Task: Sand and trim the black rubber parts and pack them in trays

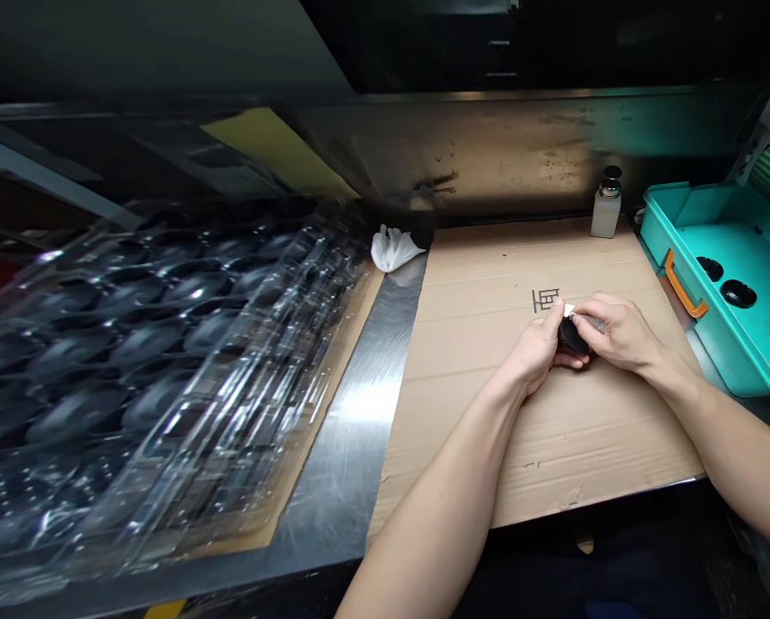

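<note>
Blk oval part [571, 338] betw L hand [536, 351], R hand [617, 334]

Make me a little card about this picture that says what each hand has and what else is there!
Left hand: holds a round black object
Right hand: also on the round black object, beside a white scrap
Under the hands: flattened cardboard sheet
Nearby: stacked clear plastic trays; teal plastic bin; pump bottle; crumpled white cloth
</note>
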A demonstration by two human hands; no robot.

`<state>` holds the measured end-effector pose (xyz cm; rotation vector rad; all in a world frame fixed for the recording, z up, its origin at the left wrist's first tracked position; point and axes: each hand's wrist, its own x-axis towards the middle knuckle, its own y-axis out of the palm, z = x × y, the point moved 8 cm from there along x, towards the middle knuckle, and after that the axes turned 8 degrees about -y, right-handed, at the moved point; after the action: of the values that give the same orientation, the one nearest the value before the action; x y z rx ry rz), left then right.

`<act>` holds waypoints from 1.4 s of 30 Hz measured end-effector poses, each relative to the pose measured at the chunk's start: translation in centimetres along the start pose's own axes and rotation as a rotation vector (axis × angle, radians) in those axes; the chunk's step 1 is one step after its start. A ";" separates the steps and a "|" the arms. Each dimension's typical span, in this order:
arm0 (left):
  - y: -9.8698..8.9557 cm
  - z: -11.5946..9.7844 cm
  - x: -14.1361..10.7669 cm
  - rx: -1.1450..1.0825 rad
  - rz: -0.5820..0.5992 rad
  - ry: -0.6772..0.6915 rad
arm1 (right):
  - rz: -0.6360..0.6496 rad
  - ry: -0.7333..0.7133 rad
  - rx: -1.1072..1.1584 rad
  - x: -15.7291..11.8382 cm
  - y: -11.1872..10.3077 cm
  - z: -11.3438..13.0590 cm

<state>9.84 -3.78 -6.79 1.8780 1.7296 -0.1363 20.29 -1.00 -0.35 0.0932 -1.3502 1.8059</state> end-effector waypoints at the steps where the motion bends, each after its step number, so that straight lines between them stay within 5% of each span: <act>1: 0.0 -0.1 0.0 0.026 -0.007 0.016 | 0.015 0.011 -0.019 0.0 0.0 -0.1; 13: -0.3 -0.4 -0.1 0.018 0.028 0.025 | 0.057 0.039 -0.101 0.1 -0.3 -0.2; 18: -1.3 -1.6 -0.6 -0.264 0.125 -0.009 | -0.064 0.203 -0.290 -0.6 -2.8 -3.3; 23: -1.9 -1.9 -0.6 -0.412 0.139 -0.005 | -0.001 0.370 -0.445 -1.3 -3.9 -6.0; 27: -2.1 -2.0 -0.3 -0.460 0.131 0.030 | 0.026 0.233 -0.466 -1.0 -3.2 -3.3; 32: -2.9 -2.5 -0.1 -0.516 0.068 0.096 | 0.291 0.061 -0.260 -1.0 0.6 -0.7; 38: -2.7 -2.4 0.6 -0.574 -0.012 0.179 | -0.110 0.199 -0.121 -0.6 0.0 -0.4; 42: -1.5 -1.3 1.0 -0.591 0.034 0.126 | -0.019 0.100 -0.113 0.0 2.9 3.3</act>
<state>8.20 -2.29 -6.63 1.4935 1.5875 0.4671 17.08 -3.81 -1.15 -0.0437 -1.3726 1.6918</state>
